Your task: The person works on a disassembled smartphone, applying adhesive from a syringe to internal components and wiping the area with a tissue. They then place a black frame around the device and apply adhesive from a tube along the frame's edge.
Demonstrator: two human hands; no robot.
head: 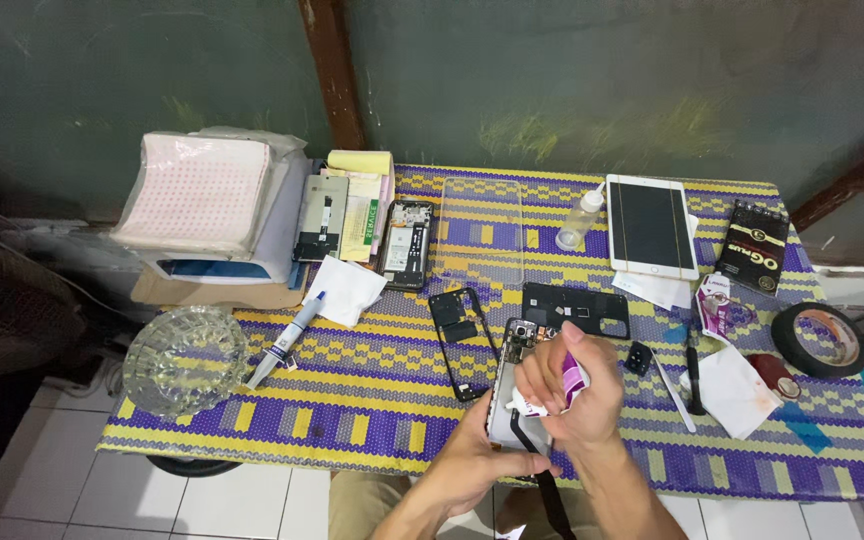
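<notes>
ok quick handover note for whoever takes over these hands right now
Left hand: grips the opened phone from below, over the table's near edge.
Right hand: presses a white wipe with a purple-and-white sachet onto the phone.
Nearby: black frame and black back panel lie detached on the table, a second open phone further back.
Done: phone is apart.
Left: wiping is under way; the parts are not yet refitted.

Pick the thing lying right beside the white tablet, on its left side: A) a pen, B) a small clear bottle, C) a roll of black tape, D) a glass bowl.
B: the small clear bottle lies against the left edge of the white tablet.
</notes>
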